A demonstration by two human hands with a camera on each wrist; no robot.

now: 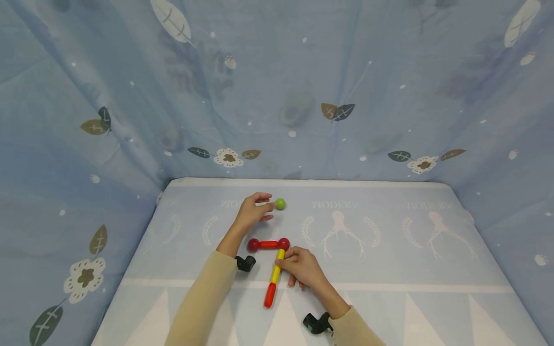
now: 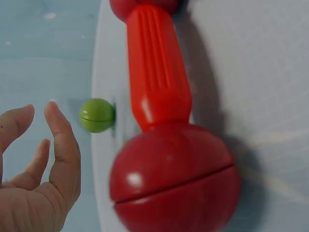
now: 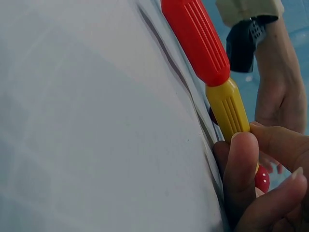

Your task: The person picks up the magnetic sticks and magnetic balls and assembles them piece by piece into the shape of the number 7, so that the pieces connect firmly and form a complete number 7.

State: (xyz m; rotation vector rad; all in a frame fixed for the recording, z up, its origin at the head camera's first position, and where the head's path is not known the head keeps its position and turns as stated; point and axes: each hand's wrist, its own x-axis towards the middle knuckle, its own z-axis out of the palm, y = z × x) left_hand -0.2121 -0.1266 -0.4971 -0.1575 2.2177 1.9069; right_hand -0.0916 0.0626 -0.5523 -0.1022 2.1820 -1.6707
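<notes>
My left hand [image 1: 256,211] is beside a small green ball [image 1: 280,203] at the back of the table, its fingers loosely bent with nothing between them. In the left wrist view a gap shows between those fingertips and the ball. My right hand [image 1: 303,266] pinches a yellow toy rod [image 1: 276,274] between thumb and fingers. A red rod [image 1: 270,295] joins its near end in line; its far end meets a dark red ball [image 1: 283,244]. From that ball another red rod [image 1: 269,245] runs left to a second dark red ball [image 1: 253,245].
A pale patterned cloth [image 1: 381,269] covers the table. Blue printed curtains [image 1: 277,86] rise behind its back edge and along both sides. Black wrist devices [image 1: 245,264] sit by each sleeve.
</notes>
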